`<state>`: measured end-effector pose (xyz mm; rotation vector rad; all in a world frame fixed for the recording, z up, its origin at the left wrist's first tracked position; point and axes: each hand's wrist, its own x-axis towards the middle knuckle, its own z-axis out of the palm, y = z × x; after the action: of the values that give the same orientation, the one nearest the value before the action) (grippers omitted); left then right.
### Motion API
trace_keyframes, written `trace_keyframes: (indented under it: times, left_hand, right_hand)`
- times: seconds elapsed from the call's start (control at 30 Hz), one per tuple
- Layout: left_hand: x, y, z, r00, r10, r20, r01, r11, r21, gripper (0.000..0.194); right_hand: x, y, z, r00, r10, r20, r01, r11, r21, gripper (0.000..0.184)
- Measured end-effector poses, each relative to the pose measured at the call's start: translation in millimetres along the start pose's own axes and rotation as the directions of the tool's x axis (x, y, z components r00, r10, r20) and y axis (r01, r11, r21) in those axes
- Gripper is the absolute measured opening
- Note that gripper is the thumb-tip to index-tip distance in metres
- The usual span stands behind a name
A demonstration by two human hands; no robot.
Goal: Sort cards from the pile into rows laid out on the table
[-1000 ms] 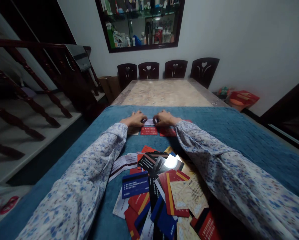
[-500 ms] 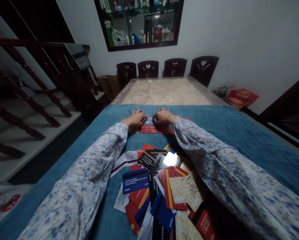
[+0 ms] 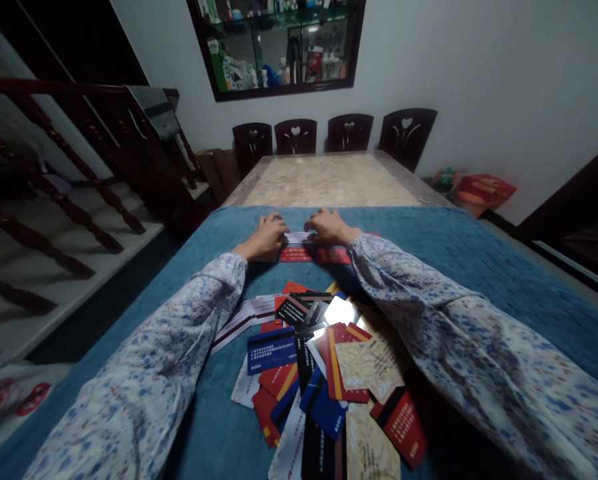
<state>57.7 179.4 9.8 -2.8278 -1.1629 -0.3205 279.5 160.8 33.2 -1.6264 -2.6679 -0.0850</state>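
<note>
Far out on the blue cloth (image 3: pixel 219 240), a white card (image 3: pixel 297 237) lies between my hands, just above a red card (image 3: pixel 296 255). My left hand (image 3: pixel 267 237) is at the white card's left end, fingers curved and a little apart. At its right end, my right hand (image 3: pixel 331 228) has bent, parted fingers, their tips at the card's edge. Another red card (image 3: pixel 333 255) shows partly under my right wrist. Nearer me lies a loose heap of overlapping cards, among them a blue card (image 3: pixel 271 351), a black card (image 3: pixel 293 310) and a beige card (image 3: pixel 376 440).
Past the cloth, the bare tabletop (image 3: pixel 323 180) reaches back to several dark chairs (image 3: pixel 349 132) by the wall. A wooden stair railing (image 3: pixel 79 193) runs along the left. On the floor at right sits a red bag (image 3: pixel 486 190).
My left hand has shifted slightly left, its fingers looser at the card's edge. My right hand has lifted a little. The heap looks the same, with the view slightly shifted.
</note>
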Motion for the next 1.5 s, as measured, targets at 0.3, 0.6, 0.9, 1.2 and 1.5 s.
trace_keyframes:
  times: [0.3,0.6,0.9,1.2,1.5]
  left_hand:
    - [-44.3,21.7,-3.6,0.991,0.022,-0.134,-0.028,0.999,-0.043,0.024]
    - [-88.4,45.4,-3.4,0.970,0.053,-0.237,-0.060,0.998,-0.025,0.027]
    - [-142.2,78.4,-15.6,0.960,0.112,-0.256,-0.123,0.992,-0.027,0.025]
    - [-191.3,99.7,-17.4,0.943,0.143,-0.300,-0.165,0.985,-0.050,0.022]
    - [-223.6,109.8,-24.2,0.956,0.200,-0.213,-0.234,0.962,-0.144,0.034]
  right_hand:
    - [-36.6,-30.6,-14.5,0.992,-0.038,-0.124,0.036,0.999,-0.018,0.034]
    - [-68.6,-53.3,-14.6,0.985,-0.107,-0.132,0.103,0.994,-0.041,0.030]
    - [-101.6,-83.5,-14.5,0.974,-0.189,-0.123,0.191,0.981,0.007,0.027]
    - [-132.5,-106.0,3.3,0.947,-0.281,-0.153,0.291,0.956,0.044,0.028]
    - [-154.4,-125.9,10.4,0.904,-0.414,-0.104,0.424,0.899,0.112,0.032]
